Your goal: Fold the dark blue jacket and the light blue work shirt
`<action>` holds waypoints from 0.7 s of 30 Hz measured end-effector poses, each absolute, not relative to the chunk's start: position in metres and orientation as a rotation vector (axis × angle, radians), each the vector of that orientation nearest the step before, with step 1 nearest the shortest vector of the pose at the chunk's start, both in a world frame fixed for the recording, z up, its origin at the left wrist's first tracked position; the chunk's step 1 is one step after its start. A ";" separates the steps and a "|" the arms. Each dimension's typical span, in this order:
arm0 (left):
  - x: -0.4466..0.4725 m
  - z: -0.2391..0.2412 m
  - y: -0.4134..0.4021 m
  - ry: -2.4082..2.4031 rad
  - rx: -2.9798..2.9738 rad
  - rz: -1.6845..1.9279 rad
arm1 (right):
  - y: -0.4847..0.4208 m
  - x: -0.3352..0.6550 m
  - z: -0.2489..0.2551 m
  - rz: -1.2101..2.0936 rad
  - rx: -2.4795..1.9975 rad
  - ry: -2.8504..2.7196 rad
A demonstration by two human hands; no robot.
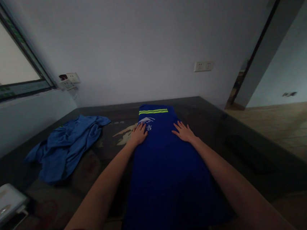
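Royal-blue, yellow-striped cloth garment (171,171) runs lengthwise away from you on the dark, flat counter (208,115); your left hand (139,133) and right hand (183,131) lie at opposite long edges, fingers spread, gripping nothing, neither nearer.

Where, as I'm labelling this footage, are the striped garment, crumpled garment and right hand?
Striped garment (168,168), head view: its smooth middle.
Crumpled garment (71,146), head view: its bunched middle.
Right hand (184,131), head view: back of the hand.

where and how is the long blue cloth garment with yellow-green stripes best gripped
Probably pinch the garment by both long edges below the stripes, left hand from the left, right hand from the right: it lies flat there, with both hands at those edges.
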State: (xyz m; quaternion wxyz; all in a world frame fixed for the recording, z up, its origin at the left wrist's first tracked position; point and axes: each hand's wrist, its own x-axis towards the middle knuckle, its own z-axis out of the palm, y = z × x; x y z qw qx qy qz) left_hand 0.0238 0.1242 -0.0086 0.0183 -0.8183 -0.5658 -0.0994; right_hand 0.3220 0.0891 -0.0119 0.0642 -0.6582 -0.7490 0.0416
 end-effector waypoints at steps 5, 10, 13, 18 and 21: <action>0.011 0.008 0.090 -1.577 -2.583 -0.376 | 0.056 0.322 0.006 -0.073 -1.723 -2.397; -0.002 0.009 0.024 -1.252 -2.890 -0.208 | -0.003 0.319 0.011 0.086 -1.429 -2.564; -0.006 0.001 -0.001 -1.258 -2.917 -0.162 | -0.026 0.324 0.003 0.219 -1.433 -2.616; -0.006 -0.007 -0.003 -1.272 -2.894 -0.182 | -0.031 0.331 -0.009 0.207 -1.450 -2.596; -0.005 -0.005 -0.003 -1.288 -2.891 -0.256 | -0.029 0.331 -0.007 0.204 -1.453 -2.601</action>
